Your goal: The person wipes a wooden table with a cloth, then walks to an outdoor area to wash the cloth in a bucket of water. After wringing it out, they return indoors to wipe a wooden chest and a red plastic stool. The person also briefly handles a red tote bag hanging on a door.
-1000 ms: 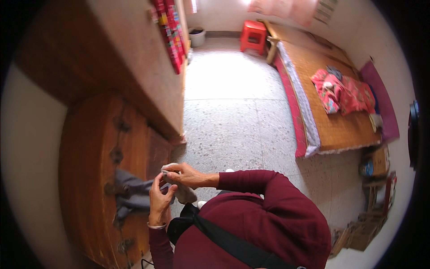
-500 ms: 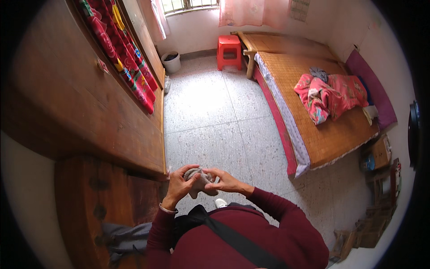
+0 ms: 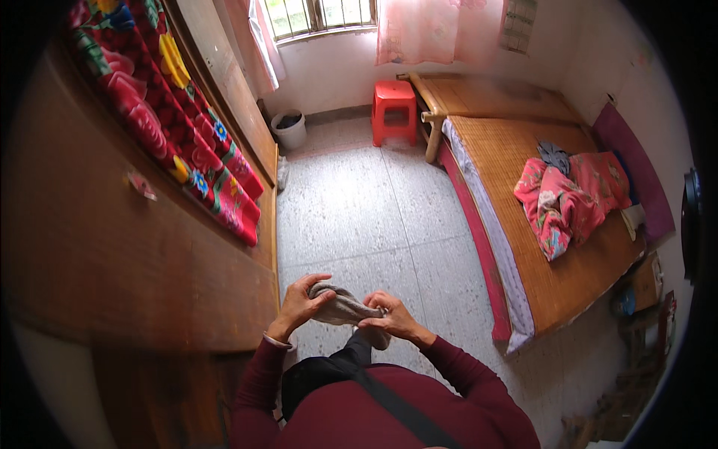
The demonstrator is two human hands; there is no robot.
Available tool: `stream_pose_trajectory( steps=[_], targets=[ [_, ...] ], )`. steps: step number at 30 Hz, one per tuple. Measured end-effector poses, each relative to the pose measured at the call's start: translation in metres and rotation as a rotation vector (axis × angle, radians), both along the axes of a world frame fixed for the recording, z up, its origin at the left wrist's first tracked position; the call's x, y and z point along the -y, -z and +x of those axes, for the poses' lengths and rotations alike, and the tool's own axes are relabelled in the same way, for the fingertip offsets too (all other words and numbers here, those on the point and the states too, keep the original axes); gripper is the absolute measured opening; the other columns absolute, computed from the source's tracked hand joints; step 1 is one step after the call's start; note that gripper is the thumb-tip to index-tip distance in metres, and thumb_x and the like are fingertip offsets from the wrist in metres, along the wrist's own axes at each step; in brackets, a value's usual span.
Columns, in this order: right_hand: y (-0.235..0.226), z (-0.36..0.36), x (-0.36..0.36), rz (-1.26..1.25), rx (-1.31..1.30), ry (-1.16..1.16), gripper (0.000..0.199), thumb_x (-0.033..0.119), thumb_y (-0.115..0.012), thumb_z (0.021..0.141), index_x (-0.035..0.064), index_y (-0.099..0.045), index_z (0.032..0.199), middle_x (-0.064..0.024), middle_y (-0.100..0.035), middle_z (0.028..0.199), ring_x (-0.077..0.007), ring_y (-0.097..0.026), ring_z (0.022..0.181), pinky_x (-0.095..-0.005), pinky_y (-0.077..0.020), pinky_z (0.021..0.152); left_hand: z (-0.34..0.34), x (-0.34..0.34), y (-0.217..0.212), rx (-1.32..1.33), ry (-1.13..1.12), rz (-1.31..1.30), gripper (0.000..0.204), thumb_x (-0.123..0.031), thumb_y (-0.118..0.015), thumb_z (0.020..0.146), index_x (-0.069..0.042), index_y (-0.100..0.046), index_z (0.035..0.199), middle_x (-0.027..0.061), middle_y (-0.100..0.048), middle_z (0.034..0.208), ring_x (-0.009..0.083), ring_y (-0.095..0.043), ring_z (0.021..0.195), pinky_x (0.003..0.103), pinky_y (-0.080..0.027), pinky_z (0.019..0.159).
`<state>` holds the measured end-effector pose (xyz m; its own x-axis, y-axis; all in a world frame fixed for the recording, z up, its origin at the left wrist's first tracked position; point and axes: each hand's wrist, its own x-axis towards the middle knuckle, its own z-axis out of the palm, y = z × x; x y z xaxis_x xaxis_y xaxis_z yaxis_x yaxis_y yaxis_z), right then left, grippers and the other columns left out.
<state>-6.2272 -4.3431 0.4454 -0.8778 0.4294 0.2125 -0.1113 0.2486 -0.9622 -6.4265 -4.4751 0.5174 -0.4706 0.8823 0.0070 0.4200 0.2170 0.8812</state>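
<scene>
A soft greyish-beige knitted cloth (image 3: 342, 307), sock-like in look, is stretched between my two hands in front of my body. My left hand (image 3: 301, 303) grips its left end, thumb on the near side and fingers curled behind. At the right end, my right hand (image 3: 393, 318) pinches the fabric between thumb and bent fingers. The cloth sags and twists slightly in the middle. Below my right hand a beige end shows, and I cannot tell whether it belongs to the cloth or is my shoe.
On the left stands a wooden wardrobe (image 3: 157, 277) with a red floral curtain (image 3: 142, 112). A bed with a woven mat (image 3: 501, 194) and a crumpled pink quilt (image 3: 572, 194) is at the right. A red stool (image 3: 394, 112) and white bucket (image 3: 290, 132) stand under the window.
The cloth was bunched up between my close hands and is now drawn out lengthwise. My right hand has moved away to the right. The view has shifted toward the wardrobe.
</scene>
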Motion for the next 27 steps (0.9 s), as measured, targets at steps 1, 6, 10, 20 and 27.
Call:
stream_pose_trajectory(
  steps=[1, 6, 10, 20, 27],
  targets=[
    [0.001, -0.011, -0.013, -0.034, -0.023, 0.003, 0.036, 0.031, -0.08, 0.068, 0.0046, -0.059, 0.083, -0.0042, -0.06, 0.089, -0.0156, -0.056, 0.082, -0.0312, -0.0448, 0.072, -0.013, -0.02, -0.002, -0.044, 0.031, -0.007, 0.037, -0.025, -0.073, 0.075, -0.006, -0.064, 0.106, 0.0114, -0.065, 0.095, 0.0202, -0.063, 0.087, 0.031, -0.049, 0.078],
    [-0.016, -0.063, -0.086, -0.359, 0.106, 0.093, 0.033, 0.032, -0.073, 0.078, 0.004, -0.062, 0.093, 0.0011, -0.06, 0.075, -0.0061, -0.053, 0.07, -0.0242, -0.0452, 0.061, -0.087, -0.129, -0.016, -0.1, 0.167, -0.048, 0.029, -0.026, -0.071, 0.077, -0.005, -0.067, 0.096, 0.0099, -0.066, 0.088, 0.0176, -0.062, 0.081, 0.03, -0.049, 0.072],
    [-0.019, -0.088, -0.143, -0.431, 0.092, 0.235, 0.024, 0.026, -0.069, 0.083, 0.0042, -0.061, 0.089, 0.003, -0.06, 0.079, -0.0041, -0.053, 0.073, -0.0211, -0.0449, 0.064, -0.121, -0.205, -0.031, -0.167, 0.256, -0.091, 0.028, -0.027, -0.071, 0.078, -0.004, -0.067, 0.093, 0.0092, -0.066, 0.084, 0.0153, -0.063, 0.079, 0.029, -0.049, 0.07],
    [-0.01, -0.127, -0.34, -0.448, 0.063, 0.292, 0.025, 0.016, -0.066, 0.083, -0.0009, -0.062, 0.102, -0.0018, -0.064, 0.086, -0.0083, -0.057, 0.082, -0.0233, -0.047, 0.071, -0.169, -0.442, -0.014, -0.107, 0.529, -0.048, 0.034, -0.025, -0.07, 0.079, -0.006, -0.064, 0.107, 0.0086, -0.065, 0.097, 0.0171, -0.061, 0.09, 0.03, -0.049, 0.077],
    [-0.042, -0.189, -0.515, -0.633, -0.142, 0.278, 0.019, 0.018, -0.06, 0.09, 0.0032, -0.06, 0.101, 0.0014, -0.061, 0.087, -0.0049, -0.054, 0.077, -0.0207, -0.0461, 0.067, -0.239, -0.569, -0.024, 0.013, 0.288, -0.03, 0.048, -0.034, -0.068, 0.082, -0.01, -0.055, 0.122, 0.0142, -0.057, 0.114, 0.0228, -0.058, 0.101, 0.035, -0.052, 0.081]
  ],
)
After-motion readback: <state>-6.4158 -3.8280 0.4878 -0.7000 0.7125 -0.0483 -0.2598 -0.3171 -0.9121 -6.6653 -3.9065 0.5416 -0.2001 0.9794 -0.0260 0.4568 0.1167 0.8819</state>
